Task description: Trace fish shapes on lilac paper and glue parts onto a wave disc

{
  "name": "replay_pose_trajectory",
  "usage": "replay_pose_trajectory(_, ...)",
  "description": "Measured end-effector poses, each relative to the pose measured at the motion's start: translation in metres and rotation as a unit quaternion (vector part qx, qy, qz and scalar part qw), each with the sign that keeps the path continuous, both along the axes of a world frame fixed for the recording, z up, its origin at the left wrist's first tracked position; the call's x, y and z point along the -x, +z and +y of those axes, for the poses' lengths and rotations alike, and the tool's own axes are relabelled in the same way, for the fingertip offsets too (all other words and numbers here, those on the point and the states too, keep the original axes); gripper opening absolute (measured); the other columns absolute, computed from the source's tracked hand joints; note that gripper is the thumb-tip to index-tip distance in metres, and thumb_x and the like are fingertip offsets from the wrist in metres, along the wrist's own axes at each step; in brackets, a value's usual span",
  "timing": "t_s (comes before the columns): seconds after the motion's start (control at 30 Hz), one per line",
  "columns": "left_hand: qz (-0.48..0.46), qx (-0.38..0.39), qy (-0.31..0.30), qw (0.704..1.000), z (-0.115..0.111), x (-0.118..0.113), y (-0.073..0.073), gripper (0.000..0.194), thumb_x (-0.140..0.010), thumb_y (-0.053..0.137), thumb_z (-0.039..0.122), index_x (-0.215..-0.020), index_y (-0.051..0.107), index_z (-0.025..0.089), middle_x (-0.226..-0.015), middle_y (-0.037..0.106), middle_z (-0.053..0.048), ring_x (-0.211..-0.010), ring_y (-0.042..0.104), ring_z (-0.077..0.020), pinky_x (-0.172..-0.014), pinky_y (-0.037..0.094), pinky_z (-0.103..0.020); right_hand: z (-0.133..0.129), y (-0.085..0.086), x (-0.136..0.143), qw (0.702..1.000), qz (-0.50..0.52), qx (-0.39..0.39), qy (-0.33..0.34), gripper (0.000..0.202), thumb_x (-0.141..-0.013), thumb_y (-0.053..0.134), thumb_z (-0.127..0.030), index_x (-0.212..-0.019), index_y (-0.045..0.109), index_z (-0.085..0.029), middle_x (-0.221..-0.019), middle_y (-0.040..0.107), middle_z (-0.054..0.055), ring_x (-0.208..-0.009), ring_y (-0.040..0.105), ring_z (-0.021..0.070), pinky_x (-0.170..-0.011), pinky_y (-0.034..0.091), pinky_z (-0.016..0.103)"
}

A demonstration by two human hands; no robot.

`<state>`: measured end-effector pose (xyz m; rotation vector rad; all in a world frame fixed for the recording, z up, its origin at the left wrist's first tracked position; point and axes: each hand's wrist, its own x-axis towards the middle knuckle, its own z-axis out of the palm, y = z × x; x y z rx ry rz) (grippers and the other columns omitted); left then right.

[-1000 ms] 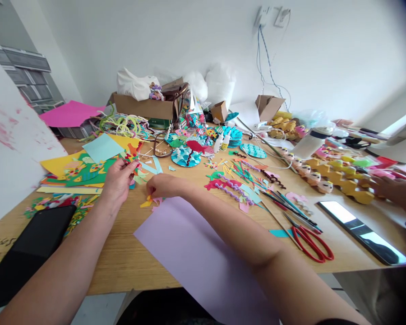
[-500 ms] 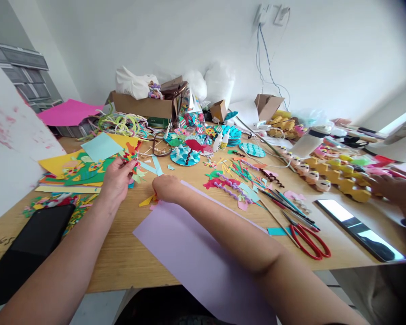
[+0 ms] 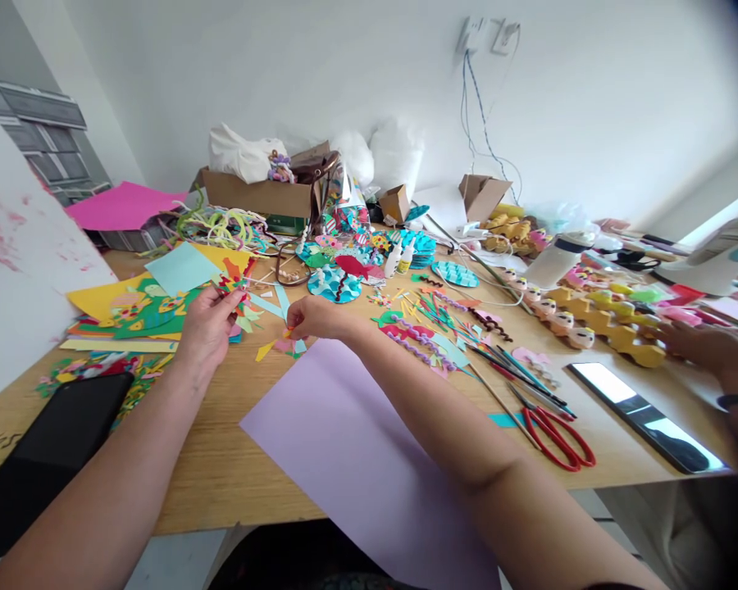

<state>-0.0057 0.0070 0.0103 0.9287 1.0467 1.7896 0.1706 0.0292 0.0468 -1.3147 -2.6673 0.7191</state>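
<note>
My left hand point(image 3: 210, 321) is closed in a pinch on small coloured paper cutouts point(image 3: 241, 288), with red and green showing at the fingertips. To its right, my right hand point(image 3: 312, 318) has its fingers pinched together low over the table. A bit of orange paper point(image 3: 288, 333) shows at those fingertips. Around them lie yellow, pink and light blue paper scraps point(image 3: 264, 351) and light blue strips point(image 3: 269, 305). A large lilac sheet point(image 3: 344, 434) lies under my right forearm and hangs over the table's front edge.
Red-handled scissors point(image 3: 557, 436) and a phone point(image 3: 645, 418) lie at right, near another person's hand point(image 3: 692, 344). Yellow egg-carton pieces point(image 3: 621, 328) stand beyond. A black device point(image 3: 55, 426) lies at left. Glue bottles point(image 3: 399, 257) and blue discs point(image 3: 334, 285) stand at the back.
My right hand has moved slightly away from me and to the right, off the yellow scrap, uncovering more scraps. My left hand keeps its pinch, nearly in place.
</note>
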Motion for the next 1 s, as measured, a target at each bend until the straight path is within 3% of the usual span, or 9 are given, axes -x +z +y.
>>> replay_pose_trajectory(0.17, -0.009, -0.009, 0.002, 1.0, 0.0, 0.0, 0.001, 0.024, -0.049, 0.075, 0.021, -0.069, 0.062, 0.016, -0.068, 0.064, 0.002, -0.057, 0.055, -0.009, -0.049, 0.043, -0.018, 0.0, -0.003, 0.01, 0.997, 0.033, 0.058, 0.032, 0.013, -0.071, 0.063, -0.015, -0.083, 0.067, -0.014, -0.069, 0.065, -0.002, -0.063, 0.056, 0.0071, -0.053, 0.034, 0.015)
replay_pose_trajectory(0.3, -0.01, -0.017, 0.002, 1.0, 0.0, 0.0, 0.002, 0.023, -0.05, 0.075, 0.021, -0.067, 0.062, 0.015, -0.065, 0.063, 0.002, -0.057, 0.054, -0.0089, -0.05, 0.042, -0.018, -0.002, -0.007, 0.028, 0.997, -0.035, 0.019, 0.06, 0.012, -0.07, 0.066, -0.021, -0.081, 0.069, -0.017, -0.076, 0.067, -0.001, -0.07, 0.057, 0.0094, -0.052, 0.034, 0.017)
replay_pose_trajectory(0.47, -0.008, -0.026, 0.005, 1.0, 0.001, 0.001, 0.001, 0.023, -0.051, 0.075, 0.021, -0.067, 0.06, 0.016, -0.068, 0.063, 0.002, -0.06, 0.055, -0.0104, -0.054, 0.044, -0.021, 0.003, -0.016, 0.045, 0.992, -0.096, -0.005, 0.08, 0.033, -0.067, 0.069, -0.018, -0.1, 0.066, -0.018, -0.098, 0.068, 0.002, -0.081, 0.06, 0.0127, -0.053, 0.036, 0.017)
replay_pose_trajectory(0.53, -0.006, -0.026, 0.006, 1.0, 0.002, 0.002, 0.0, 0.023, -0.051, 0.074, 0.021, -0.068, 0.06, 0.016, -0.068, 0.063, 0.002, -0.062, 0.056, -0.0114, -0.057, 0.045, -0.023, 0.005, -0.017, 0.048, 0.991, -0.11, -0.001, 0.078, 0.033, -0.068, 0.069, -0.02, -0.1, 0.066, -0.018, -0.099, 0.068, 0.004, -0.083, 0.061, 0.0146, -0.053, 0.037, 0.018)
replay_pose_trajectory(0.83, 0.0, -0.014, 0.012, 1.0, 0.003, 0.003, -0.001, 0.026, -0.048, 0.076, 0.024, -0.068, 0.061, 0.016, -0.068, 0.063, 0.002, -0.061, 0.055, -0.0108, -0.055, 0.043, -0.022, -0.005, -0.014, 0.047, 0.989, -0.131, 0.004, 0.075, 0.021, -0.071, 0.065, -0.021, -0.09, 0.069, -0.014, -0.093, 0.069, 0.01, -0.082, 0.062, 0.0197, -0.055, 0.037, 0.022)
replay_pose_trajectory(1.0, 0.004, -0.01, 0.036, 0.999, 0.003, 0.005, -0.003, 0.023, -0.051, 0.075, 0.024, -0.068, 0.062, 0.017, -0.067, 0.063, 0.003, -0.059, 0.054, -0.0099, -0.052, 0.042, -0.02, 0.0, -0.01, 0.025, 0.996, -0.063, -0.019, 0.062, 0.017, -0.075, 0.06, -0.024, -0.087, 0.067, -0.015, -0.085, 0.066, 0.005, -0.075, 0.057, 0.0137, -0.056, 0.035, 0.02)
